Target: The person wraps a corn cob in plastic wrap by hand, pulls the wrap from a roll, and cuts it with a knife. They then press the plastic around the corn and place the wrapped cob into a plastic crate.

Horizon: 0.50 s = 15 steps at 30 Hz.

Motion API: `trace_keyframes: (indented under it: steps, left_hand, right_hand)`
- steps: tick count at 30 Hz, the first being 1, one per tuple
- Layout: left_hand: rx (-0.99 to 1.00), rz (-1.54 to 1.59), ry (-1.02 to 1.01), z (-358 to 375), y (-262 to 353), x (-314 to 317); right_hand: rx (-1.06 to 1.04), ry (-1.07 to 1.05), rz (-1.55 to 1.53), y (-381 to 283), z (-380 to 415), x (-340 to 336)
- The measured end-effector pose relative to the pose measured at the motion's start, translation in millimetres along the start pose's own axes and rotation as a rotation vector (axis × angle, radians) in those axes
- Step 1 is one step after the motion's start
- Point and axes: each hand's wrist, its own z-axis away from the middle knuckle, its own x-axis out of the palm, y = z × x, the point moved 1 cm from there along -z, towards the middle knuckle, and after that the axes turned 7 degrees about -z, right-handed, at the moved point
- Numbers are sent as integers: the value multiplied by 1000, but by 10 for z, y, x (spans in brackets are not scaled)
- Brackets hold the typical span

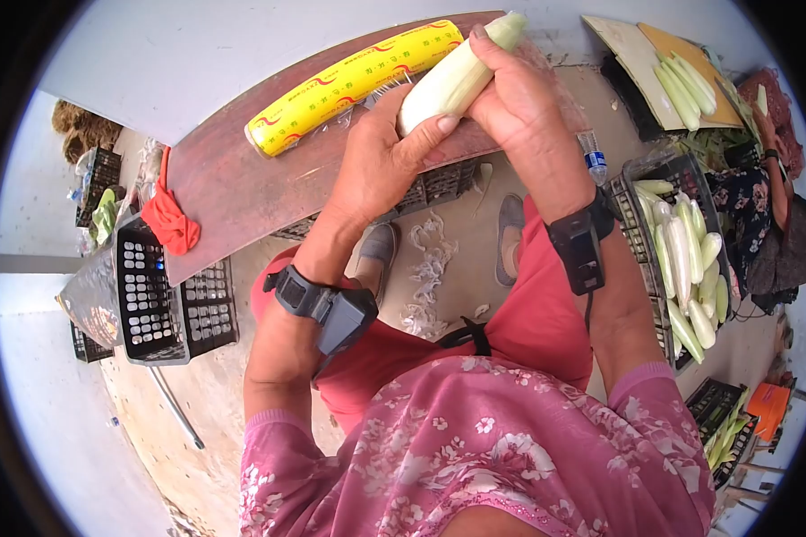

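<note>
Both hands hold a pale green, elongated vegetable above the brown board. My left hand grips its lower end, the thumb lying across it. My right hand holds the far end from the right, thumb near the tip. Just left of the vegetable lies a yellow roll with red and green print, on the brown board. Some clear film shows between the roll and my left hand.
A red cloth hangs at the board's left corner, over black crates. To the right, a black crate holds several pale vegetables. Another person is at the far right, beside a cutting board. A bottle stands near my right wrist.
</note>
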Motion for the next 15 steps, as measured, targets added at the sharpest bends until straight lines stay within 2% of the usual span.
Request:
trace_keyframes:
  steps: [6, 15]
  left_hand:
    - [77, 75, -80, 58, 94, -52]
    - [-129, 328, -259, 93, 149, -214]
  right_hand:
    - [47, 19, -43, -59, 27, 27]
    - [-1, -79, -39, -83, 117, 213]
